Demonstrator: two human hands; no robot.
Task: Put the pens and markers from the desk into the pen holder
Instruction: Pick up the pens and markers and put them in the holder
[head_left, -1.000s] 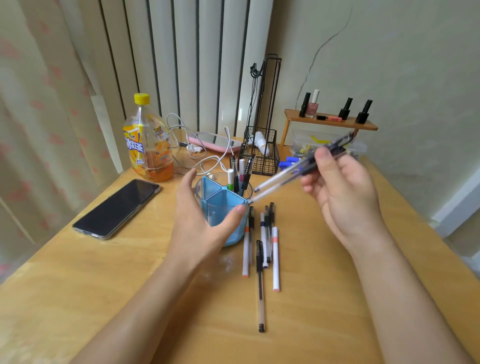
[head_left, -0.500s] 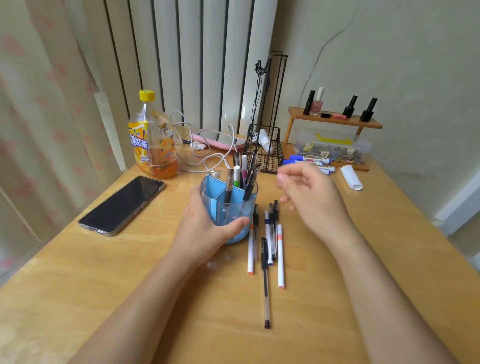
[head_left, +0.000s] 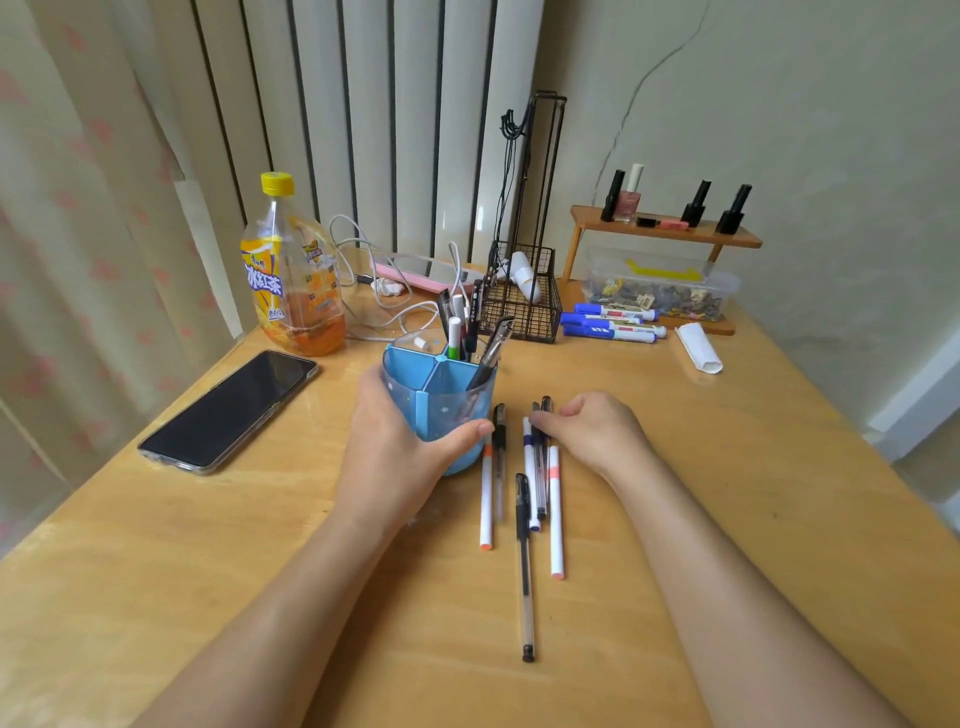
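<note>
The left hand (head_left: 395, 447) wraps its grip around the translucent blue round plastic pen holder (head_left: 441, 400) on the glossy wooden bench (head_left: 727, 493); the right hand (head_left: 597, 431) pinches slim plastic pens (head_left: 537, 467) lying beside it.

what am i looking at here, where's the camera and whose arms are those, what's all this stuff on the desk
There is no machine here. One wide-angle camera sits on a person's head and looks down, so the two bare arms are that person's own.

The left hand is wrapped around a blue pen holder that already has several pens standing in it. The right hand rests on the desk with its fingertips on the top ends of a loose group of pens lying beside the holder; none looks lifted yet.

Also on the wooden desk: a phone, an orange drink bottle, white cables, a black wire basket, and blue-capped markers further back.
</note>
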